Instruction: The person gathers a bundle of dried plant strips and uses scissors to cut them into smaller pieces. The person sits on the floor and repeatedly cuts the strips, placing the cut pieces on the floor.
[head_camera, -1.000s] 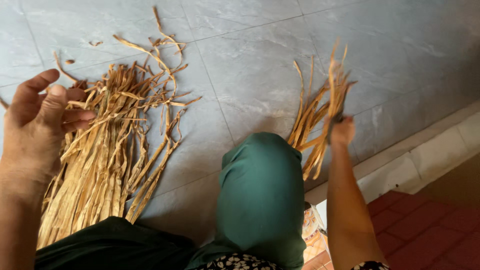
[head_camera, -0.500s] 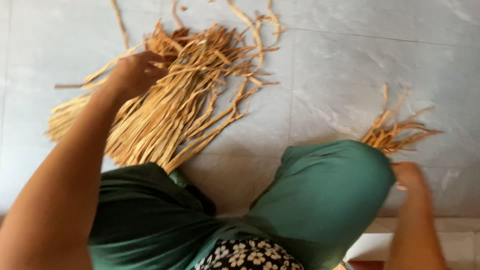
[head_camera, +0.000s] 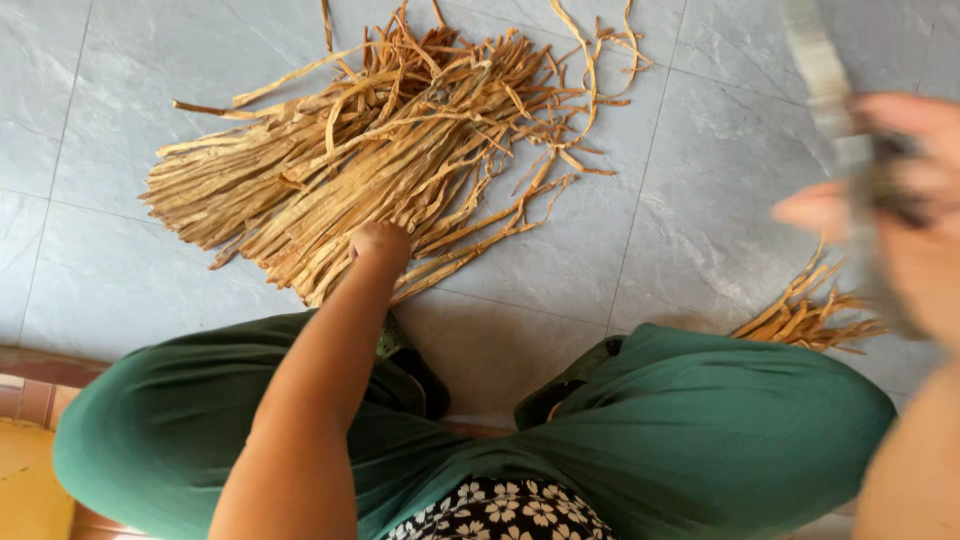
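Right hand (head_camera: 890, 190) sat nearest at 3 o'clock, blurred, fingers closed around a dark-handled tool (head_camera: 850, 130). Left hand (head_camera: 380, 245) reached the big pile of dry tan strips (head_camera: 400, 140) at 12; grip couldn't be told. Smaller bundle (head_camera: 805, 315) lay on the grey tile floor (head_camera: 700, 220) at 4 o'clock.

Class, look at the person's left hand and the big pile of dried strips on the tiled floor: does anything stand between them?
Nothing visible does. The left hand already rests on the near edge of the large pile of dried strips. The right hand is raised and blurred at the frame's right, around a dark object, above a smaller bundle.
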